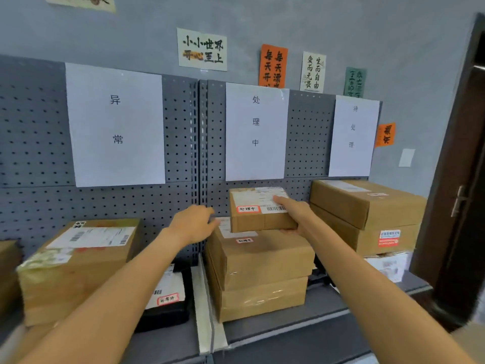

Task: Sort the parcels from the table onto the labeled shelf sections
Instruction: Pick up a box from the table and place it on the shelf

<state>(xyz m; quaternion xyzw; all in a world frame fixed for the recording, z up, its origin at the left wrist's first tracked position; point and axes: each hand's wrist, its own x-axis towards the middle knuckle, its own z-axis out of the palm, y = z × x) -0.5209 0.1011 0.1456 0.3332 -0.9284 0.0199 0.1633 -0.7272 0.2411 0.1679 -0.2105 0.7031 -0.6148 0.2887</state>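
From the head camera, at the centre of the frame, the right hand (291, 214) gripped a small box (259, 210) by its right end, thumb over the white label on top, fingers under the edge. The box bore a red-edged tag reading 处理中 and sat on, or just above, a stack of two larger boxes (262, 269) in the middle shelf section; whether it touched the stack I could not tell. The left hand (194, 224) reached in left of centre, fingers loosely curled and grasping nothing, its fingertips at the near left corner of the stack's top box, just beside the small box.

Behind the boxes rose a grey pegboard (181, 132) carrying three white sheets: 异常 (115, 124) at upper left, 处理中 (256, 132) at upper centre, and a fainter third sheet (353, 135) at upper right. Under the right sheet stood two stacked boxes (367, 216), close to the small box and crowding its right side. At lower left a big taped box (76, 266) sat under the 异常 sheet, with a black parcel (168, 300) beside it, partly hidden by the left forearm. A grey shelf (309, 327) carried everything. Small posters hung on the wall above, and a dark door (462, 179) stood at the right edge.
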